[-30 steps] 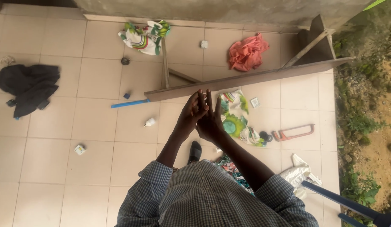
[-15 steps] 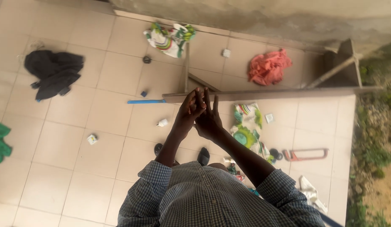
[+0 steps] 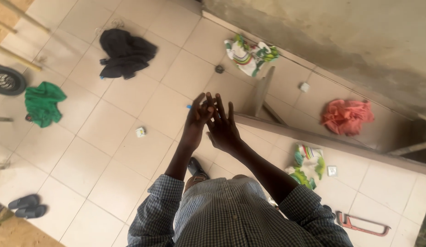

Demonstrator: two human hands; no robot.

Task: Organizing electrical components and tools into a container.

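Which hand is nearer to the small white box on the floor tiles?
Left. The left hand appears just right of the small white box; the right hand is farther right.

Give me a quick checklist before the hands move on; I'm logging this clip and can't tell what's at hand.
1. Left hand holds nothing: ok, fingers spread.
2. Right hand holds nothing: ok, no tool in it.
3. Hands together: ok, fingertips meet.
4. Long brown wooden plank directly beyond hands: ok, unobstructed.
5. Red-framed hacksaw close by: not ok, lies on beige floor tiles far to the right.
6. Firm footing: cannot tell, feet mostly hidden.
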